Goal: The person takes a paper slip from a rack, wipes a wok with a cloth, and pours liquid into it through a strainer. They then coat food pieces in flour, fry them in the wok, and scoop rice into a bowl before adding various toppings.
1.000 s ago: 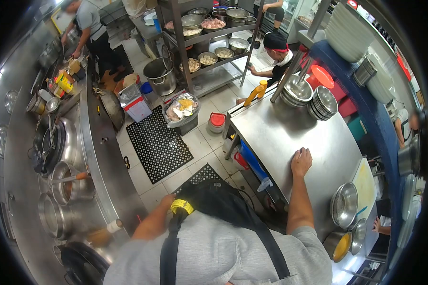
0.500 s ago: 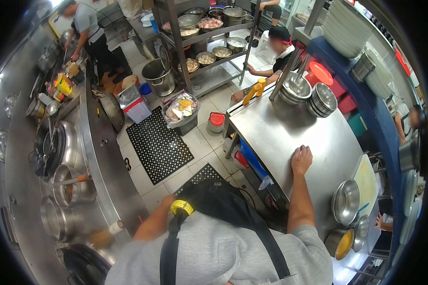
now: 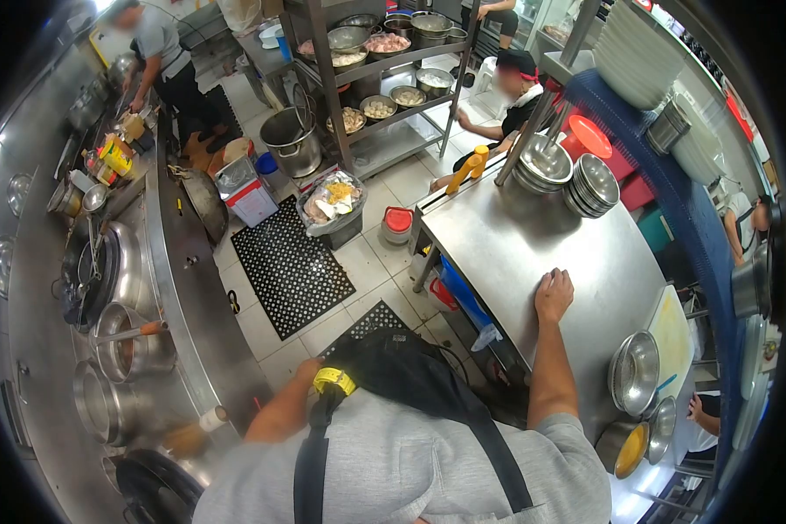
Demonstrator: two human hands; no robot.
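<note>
My right hand (image 3: 554, 295) rests on the steel table (image 3: 489, 253), fingers curled a little, with no object visible in it. Beyond it stand two stacks of steel bowls (image 3: 592, 185). Nearer to me on the right are a perforated steel bowl (image 3: 635, 374), a cutting board (image 3: 674, 341) and a pot with yellow contents (image 3: 630, 450). My left hand (image 3: 309, 370) is down beside the black apron (image 3: 402, 367) at my waist; its fingers are hidden.
On the left runs a steel cooking counter (image 3: 170, 262) with pots and a wok. Ahead are a lined bin (image 3: 334, 218), a red-lidded tub (image 3: 397, 224), black mats (image 3: 288, 271) and a food rack (image 3: 402, 57). Several people are around the kitchen.
The crouching person beyond the table has shifted an arm and leans differently. At the right edge, another person's hand and arm have moved slightly. Both my hands stay in place.
</note>
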